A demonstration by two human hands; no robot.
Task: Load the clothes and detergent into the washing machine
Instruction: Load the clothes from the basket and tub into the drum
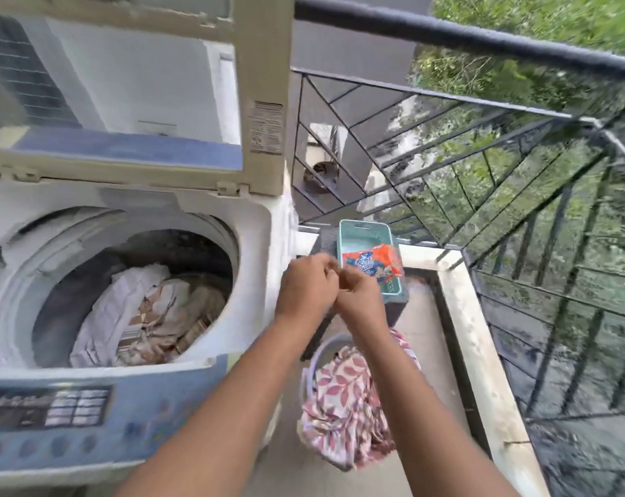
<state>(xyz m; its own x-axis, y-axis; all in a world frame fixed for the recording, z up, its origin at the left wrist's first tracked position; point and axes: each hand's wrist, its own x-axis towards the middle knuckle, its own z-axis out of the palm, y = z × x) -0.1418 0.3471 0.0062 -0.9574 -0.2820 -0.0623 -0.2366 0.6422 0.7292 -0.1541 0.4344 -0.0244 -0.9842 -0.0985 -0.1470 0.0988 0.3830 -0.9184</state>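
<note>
A top-loading washing machine (124,399) stands at the left with its lid (131,91) raised. Inside the drum lie white and brown patterned clothes (149,317). My left hand (309,283) and my right hand (359,294) meet just right of the machine. Both pinch the near edge of an orange and blue detergent packet (373,263), held above a teal tray (361,238). Below my arms a basket (316,356) holds a red and white leaf-print cloth (343,399).
The teal tray rests on a dark stool (397,303) beside the machine. A low concrete ledge (483,353) and a black metal railing (519,156) close the balcony on the right, with greenery beyond. The floor strip between machine and ledge is narrow.
</note>
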